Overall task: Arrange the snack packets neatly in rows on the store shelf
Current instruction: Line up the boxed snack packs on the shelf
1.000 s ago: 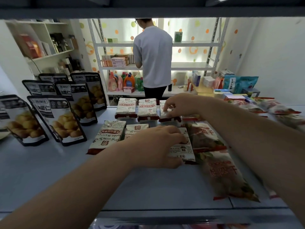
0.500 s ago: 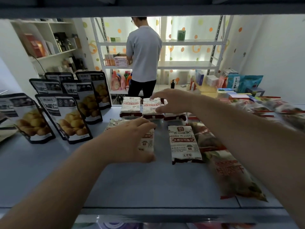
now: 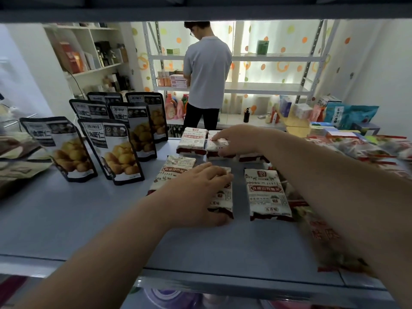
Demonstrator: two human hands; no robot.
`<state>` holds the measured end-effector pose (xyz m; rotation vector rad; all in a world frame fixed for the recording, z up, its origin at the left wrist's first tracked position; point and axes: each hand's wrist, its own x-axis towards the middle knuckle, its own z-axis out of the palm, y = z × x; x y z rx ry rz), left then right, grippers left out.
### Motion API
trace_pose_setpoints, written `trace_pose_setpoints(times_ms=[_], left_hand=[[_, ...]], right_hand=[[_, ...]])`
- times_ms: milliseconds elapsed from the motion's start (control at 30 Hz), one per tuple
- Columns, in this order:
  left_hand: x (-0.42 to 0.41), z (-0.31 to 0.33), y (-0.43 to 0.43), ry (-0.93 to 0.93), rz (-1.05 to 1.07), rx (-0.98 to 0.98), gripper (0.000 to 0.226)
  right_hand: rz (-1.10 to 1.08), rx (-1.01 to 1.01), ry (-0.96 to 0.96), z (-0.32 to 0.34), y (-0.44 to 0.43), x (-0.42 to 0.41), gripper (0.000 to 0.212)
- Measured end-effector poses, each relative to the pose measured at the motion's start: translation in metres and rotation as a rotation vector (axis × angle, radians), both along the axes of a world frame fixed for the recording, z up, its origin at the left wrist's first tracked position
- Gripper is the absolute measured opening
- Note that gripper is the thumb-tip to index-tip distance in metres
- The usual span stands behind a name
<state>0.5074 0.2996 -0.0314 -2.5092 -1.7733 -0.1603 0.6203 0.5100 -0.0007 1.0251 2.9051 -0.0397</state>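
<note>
Several white-and-red snack packets lie flat in two rows on the grey shelf (image 3: pixel 66 210). My left hand (image 3: pixel 196 195) lies over the middle front packet (image 3: pixel 223 197), thumb at its near edge and fingers across its top. To its left is another front packet (image 3: pixel 174 172); to its right a third one (image 3: pixel 267 192) lies apart. My right hand (image 3: pixel 236 139) reaches to the back row and rests its fingers on the middle back packet (image 3: pixel 217 144), beside the back left packet (image 3: pixel 192 141).
Black stand-up pouches (image 3: pixel 111 150) showing yellow nuts stand in rows at the left. Red-printed clear packets (image 3: pixel 330 241) lie along the right under my right forearm. A person (image 3: pixel 207 74) stands at a far rack. An upper shelf edge (image 3: pixel 200 14) hangs overhead.
My left hand left the right front packet and moved left onto the middle front packet. My right hand shifted from the back right packet to the middle back one.
</note>
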Motion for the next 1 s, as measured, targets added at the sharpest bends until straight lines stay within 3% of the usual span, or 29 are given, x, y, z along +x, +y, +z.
trace_pose_setpoints(times_ms=[167,333,500,1000], left_hand=[[0.003,0.011,-0.007,-0.072,0.045,-0.002,0.089],[-0.046,0.021,-0.017,-0.213,0.209,0.074,0.069],[-0.058,0.002,-0.021,-0.179,0.232,0.04,0.052],[-0.056,-0.004,-0.042,-0.223,0.187,0.072,0.051]], right_hand=[[-0.012,-0.005,0.032,0.004,-0.011,0.002,0.059],[0.157,-0.049,0.157,0.026,-0.051,0.017,0.036],[0.194,-0.253,-0.02,0.027,-0.083,0.026,0.041],[0.058,-0.26,0.011,0.029,-0.109,0.044,0.04]])
